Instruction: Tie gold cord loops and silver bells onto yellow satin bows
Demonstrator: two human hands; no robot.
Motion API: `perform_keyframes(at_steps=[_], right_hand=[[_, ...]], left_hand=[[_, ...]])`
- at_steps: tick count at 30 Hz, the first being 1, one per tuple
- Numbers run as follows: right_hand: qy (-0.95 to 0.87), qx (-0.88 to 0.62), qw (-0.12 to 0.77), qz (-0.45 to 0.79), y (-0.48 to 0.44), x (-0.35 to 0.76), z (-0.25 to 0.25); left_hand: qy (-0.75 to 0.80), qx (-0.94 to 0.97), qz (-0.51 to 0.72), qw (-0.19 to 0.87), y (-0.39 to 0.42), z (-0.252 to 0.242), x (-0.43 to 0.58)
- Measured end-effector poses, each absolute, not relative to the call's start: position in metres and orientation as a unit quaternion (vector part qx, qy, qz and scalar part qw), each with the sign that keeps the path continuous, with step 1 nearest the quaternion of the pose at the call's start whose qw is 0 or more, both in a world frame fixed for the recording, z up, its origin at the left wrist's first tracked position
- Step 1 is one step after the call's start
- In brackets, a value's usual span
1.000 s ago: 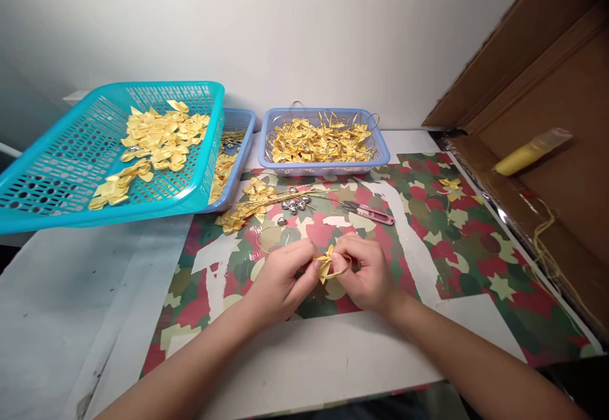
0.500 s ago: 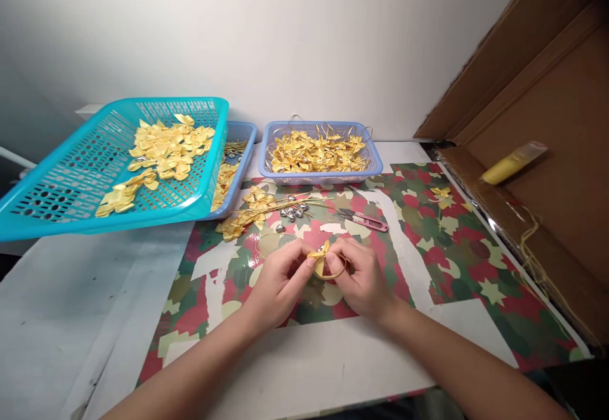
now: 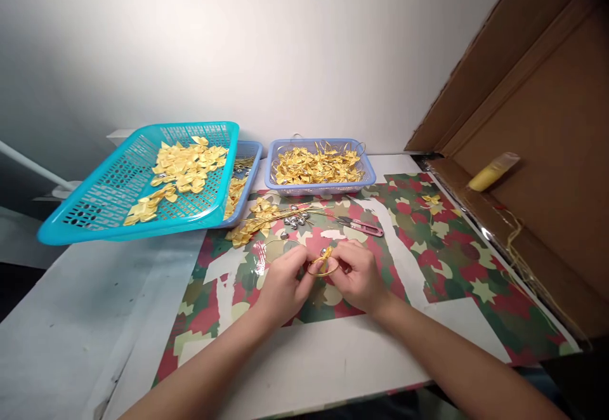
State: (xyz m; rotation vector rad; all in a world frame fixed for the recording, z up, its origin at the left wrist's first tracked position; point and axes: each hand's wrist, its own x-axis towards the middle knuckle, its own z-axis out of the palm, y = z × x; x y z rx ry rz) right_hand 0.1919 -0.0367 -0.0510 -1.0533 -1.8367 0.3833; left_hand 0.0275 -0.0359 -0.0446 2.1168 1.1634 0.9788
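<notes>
White wall [image 3: 304, 52] backs a surface [image 3: 333, 356] partly covered by a camouflage-patterned sheet [image 3: 457, 280], with brown cardboard [image 3: 537, 90] on the right. Over the sheet's near part, the left hand [image 3: 288, 277] and right hand [image 3: 356, 274] are close together, each pinching the same small gold bow [image 3: 326, 255] between thumb and fingers.

Since half a second ago the bow has turned: less of its flat ribbon shows, and its gold wire loop [image 3: 326, 274] now spreads across the gap between the thumbs. One silver bell [image 3: 323, 252] shows more plainly at the bow's far side. Judging by this, the piece is being adjusted within a grip that has not been released. The baskets sit lower in view, apparently because the head has tipped up.

Fingertips cover the bow's middle, so I cannot tell how wire, bell and ribbon are joined there. The turquoise basket [image 3: 137, 233] hides much of the blue basket [image 3: 252, 185] beside it, and both forearms are cut off at the lower edge.
</notes>
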Motion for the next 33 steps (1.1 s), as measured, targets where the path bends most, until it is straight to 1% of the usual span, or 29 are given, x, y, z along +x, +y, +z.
perform_keyframes(at_steps=[4, 8, 10, 18, 24, 28, 33], right_hand=[[-0.744, -0.429, 0.477, 0.184, -0.034, 0.195, -0.051], [-0.762, -0.408, 0.466, 0.191, -0.032, 0.2, -0.049], [-0.772, -0.391, 0.465, 0.185, -0.033, 0.202, -0.047], [-0.769, -0.343, 0.528, 0.106, -0.041, 0.203, -0.04], [-0.743, -0.368, 0.551, 0.095, -0.049, 0.198, -0.044], [-0.708, -0.412, 0.557, 0.139, -0.052, 0.198, -0.048], [-0.711, -0.411, 0.501, 0.274, -0.046, 0.197, -0.051]], left_hand=[[0.439, 0.764, 0.348, 0.32, -0.035, -0.043, 0.028], [0.427, 0.687, 0.356, 0.468, -0.033, -0.041, 0.027], [0.415, 0.65, 0.37, 0.518, -0.031, -0.041, 0.026], [0.392, 0.619, 0.405, 0.547, -0.035, -0.042, 0.026], [0.38, 0.568, 0.402, 0.609, -0.044, -0.042, 0.028], [0.377, 0.518, 0.377, 0.669, -0.047, -0.044, 0.03], [0.382, 0.484, 0.388, 0.685, -0.044, -0.051, 0.031]])
